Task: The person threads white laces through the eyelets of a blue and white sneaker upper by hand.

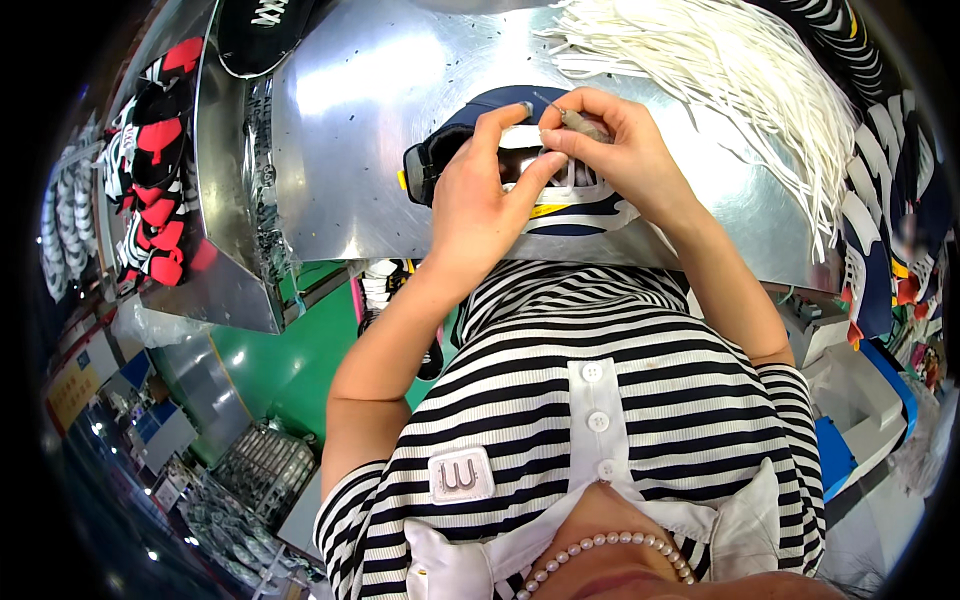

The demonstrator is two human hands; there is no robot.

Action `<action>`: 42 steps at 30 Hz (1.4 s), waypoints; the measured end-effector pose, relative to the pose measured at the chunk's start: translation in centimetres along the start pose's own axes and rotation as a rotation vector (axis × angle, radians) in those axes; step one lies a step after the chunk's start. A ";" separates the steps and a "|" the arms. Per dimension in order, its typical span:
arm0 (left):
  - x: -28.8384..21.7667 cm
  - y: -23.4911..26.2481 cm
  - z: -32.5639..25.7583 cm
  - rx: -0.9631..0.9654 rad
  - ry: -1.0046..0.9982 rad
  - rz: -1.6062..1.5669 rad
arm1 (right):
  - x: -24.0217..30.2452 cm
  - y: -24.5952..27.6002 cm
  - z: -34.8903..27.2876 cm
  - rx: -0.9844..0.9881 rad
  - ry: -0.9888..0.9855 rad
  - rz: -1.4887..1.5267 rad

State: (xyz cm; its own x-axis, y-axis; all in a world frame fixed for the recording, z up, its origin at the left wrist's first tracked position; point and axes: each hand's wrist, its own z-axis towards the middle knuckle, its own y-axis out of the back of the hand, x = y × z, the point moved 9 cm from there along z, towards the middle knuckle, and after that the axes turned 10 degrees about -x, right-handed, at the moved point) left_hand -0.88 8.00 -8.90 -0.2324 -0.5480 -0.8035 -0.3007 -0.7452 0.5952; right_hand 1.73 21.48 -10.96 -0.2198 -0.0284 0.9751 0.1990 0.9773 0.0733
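Observation:
A navy, white and black shoe upper [578,222] with a yellow strip lies near the table's front edge, its dark padded collar to the left. My left hand [472,200] rests over its collar side, index finger and thumb gripping it around the lacing opening. In my right hand [635,155] is a thin-shafted hook tool [583,124] with a pale, stubby handle, its metal tip pointing up and left. My right thumb and index finger come together close to my left fingertips above the white lace rows [572,180]. What lies between those fingertips is too small to make out.
Loose white shoelaces [700,70] spread over the metal table [350,180] at the far right. Navy and white shoe uppers [872,245] hang along the right edge. Red, black and white uppers [158,180] are stacked left. A black shoe [262,35] sits far left.

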 end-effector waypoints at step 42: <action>-2.4 0.4 -1.3 -0.300 -0.302 0.095 | 5.0 1.6 -4.1 -0.020 0.279 -0.745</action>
State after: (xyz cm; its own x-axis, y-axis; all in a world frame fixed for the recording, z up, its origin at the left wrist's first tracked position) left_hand 0.78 8.46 -6.75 -0.5199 -0.5169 -0.6801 0.0070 -0.7987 0.6016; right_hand 4.89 22.02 -5.14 -0.0546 -0.7271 0.6844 0.1120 0.6766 0.7278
